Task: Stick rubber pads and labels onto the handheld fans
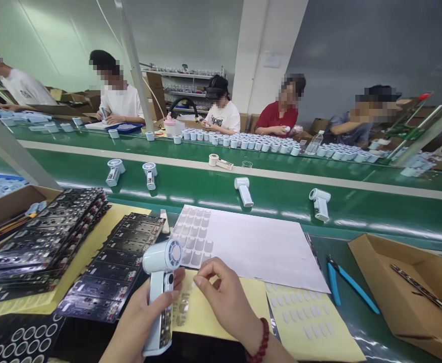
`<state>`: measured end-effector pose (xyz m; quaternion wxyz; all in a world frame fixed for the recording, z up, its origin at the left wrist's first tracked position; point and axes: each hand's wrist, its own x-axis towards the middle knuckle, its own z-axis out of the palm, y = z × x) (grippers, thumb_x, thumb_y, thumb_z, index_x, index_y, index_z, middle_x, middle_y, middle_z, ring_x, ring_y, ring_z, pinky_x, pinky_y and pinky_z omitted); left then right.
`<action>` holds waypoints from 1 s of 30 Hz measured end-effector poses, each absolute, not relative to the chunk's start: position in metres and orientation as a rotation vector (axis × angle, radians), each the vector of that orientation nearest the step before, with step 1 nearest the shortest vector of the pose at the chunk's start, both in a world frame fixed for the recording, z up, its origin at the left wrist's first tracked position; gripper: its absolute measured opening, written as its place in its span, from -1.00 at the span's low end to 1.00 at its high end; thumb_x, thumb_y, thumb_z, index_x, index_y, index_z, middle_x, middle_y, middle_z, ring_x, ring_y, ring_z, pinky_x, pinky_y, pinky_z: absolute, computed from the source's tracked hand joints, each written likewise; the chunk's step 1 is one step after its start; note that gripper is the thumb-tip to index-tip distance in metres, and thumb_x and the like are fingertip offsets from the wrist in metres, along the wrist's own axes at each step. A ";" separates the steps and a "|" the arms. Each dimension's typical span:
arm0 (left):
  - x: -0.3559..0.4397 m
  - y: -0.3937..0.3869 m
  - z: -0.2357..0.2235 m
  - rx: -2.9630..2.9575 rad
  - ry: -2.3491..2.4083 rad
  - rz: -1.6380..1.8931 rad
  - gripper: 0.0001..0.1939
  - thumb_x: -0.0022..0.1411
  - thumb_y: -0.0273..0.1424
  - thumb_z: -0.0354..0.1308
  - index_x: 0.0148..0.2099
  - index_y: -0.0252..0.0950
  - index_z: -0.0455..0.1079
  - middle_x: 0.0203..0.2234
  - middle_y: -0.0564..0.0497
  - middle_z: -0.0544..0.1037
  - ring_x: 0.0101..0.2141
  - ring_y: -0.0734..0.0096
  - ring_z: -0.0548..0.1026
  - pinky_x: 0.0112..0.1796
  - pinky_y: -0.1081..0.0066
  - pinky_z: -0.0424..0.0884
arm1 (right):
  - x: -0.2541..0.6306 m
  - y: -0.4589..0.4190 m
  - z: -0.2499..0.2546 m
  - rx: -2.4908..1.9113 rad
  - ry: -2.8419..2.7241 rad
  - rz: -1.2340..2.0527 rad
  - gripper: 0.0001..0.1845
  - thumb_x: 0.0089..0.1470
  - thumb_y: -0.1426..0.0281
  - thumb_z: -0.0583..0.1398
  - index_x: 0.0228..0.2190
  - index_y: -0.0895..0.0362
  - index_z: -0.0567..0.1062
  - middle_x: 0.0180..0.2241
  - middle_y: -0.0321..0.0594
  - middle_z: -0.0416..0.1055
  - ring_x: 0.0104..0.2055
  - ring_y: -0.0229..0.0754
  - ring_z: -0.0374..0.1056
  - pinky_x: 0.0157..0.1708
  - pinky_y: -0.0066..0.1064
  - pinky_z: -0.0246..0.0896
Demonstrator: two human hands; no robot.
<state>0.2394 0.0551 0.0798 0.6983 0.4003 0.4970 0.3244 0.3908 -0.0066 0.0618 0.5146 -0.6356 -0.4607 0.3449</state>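
My left hand (140, 307) is wrapped round the handle of a pale blue handheld fan (162, 257). The fan stands upright, its round head at the top, and the open handle shows dark electronics inside. Just to its right, the thumb and index finger of my right hand (224, 297) are pinched together. A small pale bit shows at those fingertips, too small to name. Beneath both hands lies a yellow backing sheet (243, 292) with clear stickers (182, 305). Behind them is a white sheet (255, 234) with grey stickers (194, 232) along its left side.
Circuit board panels (111, 267) lie left, beside a taller stack (50, 232). Blue-handled cutters (351, 285) and a cardboard box (406, 287) are right, near a yellow sticker sheet (312, 322). Several fans (244, 191) lie on the green conveyor belt (190, 189); co-workers sit beyond.
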 end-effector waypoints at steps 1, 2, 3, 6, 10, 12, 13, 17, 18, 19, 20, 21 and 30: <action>0.241 0.056 0.083 0.882 1.089 0.711 -0.58 -0.12 -0.35 0.44 -0.13 -0.29 0.58 -0.28 -0.08 0.68 -0.14 0.12 0.59 0.03 0.28 0.36 | 0.393 -0.010 0.067 -1.463 -1.072 0.872 -0.87 0.19 0.33 0.18 -0.41 0.08 0.40 -0.32 -0.27 0.36 -0.37 -0.24 0.26 -0.46 -0.45 0.15; 0.243 0.056 0.087 0.868 1.062 0.692 -0.58 -0.11 -0.32 0.45 -0.13 -0.29 0.58 -0.35 -0.06 0.67 -0.23 0.18 0.59 -0.06 0.32 0.41 | 0.395 -0.013 0.073 -1.394 -1.041 0.914 -0.86 0.19 0.30 0.18 -0.39 0.08 0.41 -0.32 -0.28 0.35 -0.39 -0.25 0.23 -0.49 -0.45 0.12; 0.246 0.057 0.090 0.852 1.033 0.670 -0.58 -0.08 -0.29 0.45 -0.13 -0.30 0.58 -0.42 -0.04 0.65 -0.31 0.24 0.58 -0.17 0.36 0.43 | 0.396 -0.015 0.080 -1.329 -1.019 0.950 -0.85 0.18 0.28 0.19 -0.39 0.08 0.41 -0.31 -0.27 0.34 -0.39 -0.26 0.22 -0.50 -0.46 0.11; 0.259 0.060 0.098 0.774 0.976 0.661 -0.55 -0.05 -0.15 0.44 -0.15 -0.32 0.58 -0.50 -0.01 0.60 -0.42 0.31 0.52 -0.35 0.41 0.42 | 0.396 -0.021 0.100 -1.286 -1.049 0.993 -0.88 0.14 0.33 0.22 -0.42 0.08 0.42 -0.23 -0.24 0.35 -0.26 -0.22 0.31 -0.46 -0.47 0.17; 0.277 0.063 0.103 0.675 0.942 0.707 -0.45 -0.09 -0.07 0.44 -0.10 -0.30 0.58 -0.31 -0.04 0.65 -0.24 0.18 0.56 -0.28 0.36 0.45 | 0.396 -0.023 0.119 -1.442 -1.169 0.984 -0.91 0.09 0.43 0.25 -0.44 0.08 0.44 -0.20 -0.28 0.34 -0.23 -0.25 0.35 -0.38 -0.48 0.25; 0.283 0.065 0.104 0.679 0.909 0.721 -0.43 -0.07 -0.06 0.43 -0.06 -0.29 0.56 -0.25 -0.03 0.65 -0.13 0.13 0.55 -0.17 0.34 0.45 | 0.397 -0.023 0.122 -1.486 -1.198 0.958 -0.90 0.09 0.44 0.25 -0.44 0.08 0.44 -0.22 -0.30 0.33 -0.24 -0.26 0.36 -0.37 -0.48 0.26; 0.285 0.065 0.104 0.683 0.904 0.730 -0.42 -0.06 -0.06 0.43 -0.04 -0.29 0.56 -0.22 -0.03 0.65 -0.09 0.12 0.53 -0.12 0.33 0.44 | 0.397 -0.022 0.122 -1.497 -1.203 0.943 -0.90 0.10 0.45 0.25 -0.45 0.08 0.44 -0.22 -0.31 0.33 -0.24 -0.26 0.36 -0.37 -0.47 0.26; 0.289 0.066 0.102 0.696 0.923 0.763 -0.43 -0.04 -0.07 0.41 -0.04 -0.29 0.55 -0.15 -0.04 0.65 -0.01 0.10 0.50 -0.01 0.31 0.40 | 0.398 -0.020 0.120 -1.515 -1.200 0.883 -0.87 0.10 0.49 0.24 -0.46 0.08 0.46 -0.22 -0.30 0.33 -0.27 -0.27 0.37 -0.35 -0.44 0.29; 0.290 0.066 0.102 0.698 0.928 0.771 -0.45 -0.03 -0.08 0.40 -0.04 -0.30 0.55 -0.14 -0.04 0.65 0.00 0.10 0.50 0.00 0.31 0.39 | 0.398 -0.019 0.119 -1.519 -1.200 0.874 -0.87 0.10 0.50 0.24 -0.46 0.08 0.46 -0.22 -0.30 0.33 -0.28 -0.26 0.37 -0.35 -0.43 0.29; 0.291 0.066 0.102 0.700 0.929 0.777 -0.46 -0.01 -0.08 0.40 -0.04 -0.30 0.55 -0.14 -0.04 0.65 0.00 0.10 0.50 0.01 0.31 0.39 | 0.398 -0.019 0.119 -1.523 -1.205 0.864 -0.87 0.10 0.50 0.24 -0.46 0.08 0.46 -0.21 -0.30 0.33 -0.28 -0.26 0.38 -0.35 -0.42 0.30; 0.293 0.066 0.102 0.697 0.932 0.780 -0.48 0.01 -0.10 0.39 -0.04 -0.30 0.55 -0.14 -0.04 0.64 0.00 0.11 0.50 0.02 0.30 0.39 | 0.398 -0.018 0.118 -1.532 -1.215 0.844 -0.87 0.10 0.50 0.24 -0.46 0.08 0.46 -0.21 -0.29 0.33 -0.28 -0.25 0.38 -0.35 -0.41 0.30; 0.294 0.066 0.103 0.688 0.941 0.784 -0.51 0.05 -0.13 0.37 -0.03 -0.30 0.55 -0.14 -0.03 0.65 -0.01 0.12 0.51 0.02 0.30 0.40 | 0.398 -0.018 0.117 -1.550 -1.232 0.809 -0.87 0.10 0.50 0.23 -0.46 0.08 0.45 -0.21 -0.29 0.34 -0.28 -0.24 0.38 -0.35 -0.40 0.30; 0.307 0.069 0.125 0.572 1.021 0.735 -0.76 0.30 -0.37 0.15 -0.08 -0.35 0.55 -0.31 -0.09 0.66 -0.23 0.18 0.62 -0.21 0.30 0.57 | 0.403 -0.015 0.106 -1.391 -1.102 0.619 -0.86 0.17 0.37 0.16 -0.44 0.06 0.37 -0.24 -0.24 0.35 -0.27 -0.21 0.39 -0.48 -0.46 0.23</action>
